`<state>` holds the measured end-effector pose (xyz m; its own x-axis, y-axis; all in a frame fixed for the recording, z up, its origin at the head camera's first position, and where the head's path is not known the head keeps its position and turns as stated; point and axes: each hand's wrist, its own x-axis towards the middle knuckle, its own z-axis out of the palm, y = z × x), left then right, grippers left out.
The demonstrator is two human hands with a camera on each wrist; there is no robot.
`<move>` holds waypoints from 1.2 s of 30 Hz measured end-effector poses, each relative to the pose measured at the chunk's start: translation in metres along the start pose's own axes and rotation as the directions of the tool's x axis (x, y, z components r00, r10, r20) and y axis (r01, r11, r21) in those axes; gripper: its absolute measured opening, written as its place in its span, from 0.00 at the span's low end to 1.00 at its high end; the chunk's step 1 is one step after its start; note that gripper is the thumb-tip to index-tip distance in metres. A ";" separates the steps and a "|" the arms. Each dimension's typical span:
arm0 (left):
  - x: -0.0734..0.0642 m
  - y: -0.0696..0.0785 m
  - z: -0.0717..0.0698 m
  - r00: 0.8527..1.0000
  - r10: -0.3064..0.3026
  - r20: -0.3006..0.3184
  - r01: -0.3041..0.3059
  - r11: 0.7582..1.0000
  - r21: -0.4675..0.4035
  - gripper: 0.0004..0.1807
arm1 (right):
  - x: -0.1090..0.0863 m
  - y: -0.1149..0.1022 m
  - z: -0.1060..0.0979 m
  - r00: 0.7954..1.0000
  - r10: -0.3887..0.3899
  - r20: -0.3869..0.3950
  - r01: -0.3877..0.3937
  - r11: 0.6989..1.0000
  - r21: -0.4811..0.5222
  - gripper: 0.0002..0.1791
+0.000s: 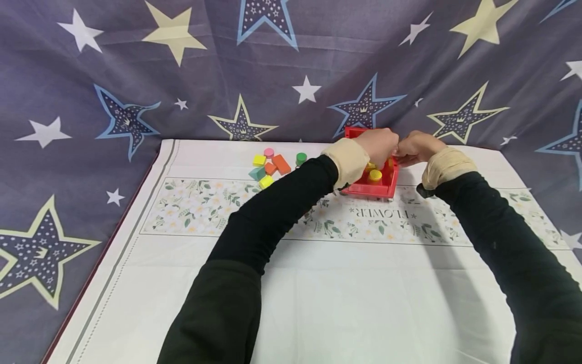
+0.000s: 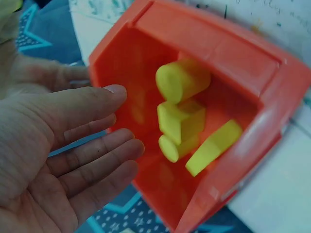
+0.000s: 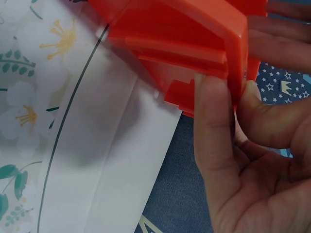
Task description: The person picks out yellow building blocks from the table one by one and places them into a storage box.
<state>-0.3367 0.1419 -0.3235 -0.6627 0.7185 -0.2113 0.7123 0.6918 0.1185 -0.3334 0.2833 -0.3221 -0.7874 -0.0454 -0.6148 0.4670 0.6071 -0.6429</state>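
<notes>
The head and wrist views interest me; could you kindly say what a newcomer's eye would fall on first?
Probably the bright red plastic bin near the far edge of the white floral tablecloth, with yellow geometric blocks inside and the left hand and right hand at it. Next, perhaps, the small multicoloured blocks lying to its left. The dark star-printed fabric behind also stands out.

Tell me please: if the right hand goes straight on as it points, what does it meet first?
Probably the red plastic bin, whose edge the right hand pinches; exact depth is unclear.
</notes>
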 end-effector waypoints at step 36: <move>-0.169 -0.140 -0.042 0.967 -0.211 -0.146 0.200 0.976 -0.087 0.18 | 0.000 0.004 0.001 0.999 -0.014 -0.030 0.013 0.999 -0.032 0.10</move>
<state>-0.3340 -0.0732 -0.2641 -0.8245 0.5591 -0.0872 0.5427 0.8249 0.1579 -0.3314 0.2851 -0.3250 -0.8054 -0.0299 -0.5920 0.4440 0.6313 -0.6359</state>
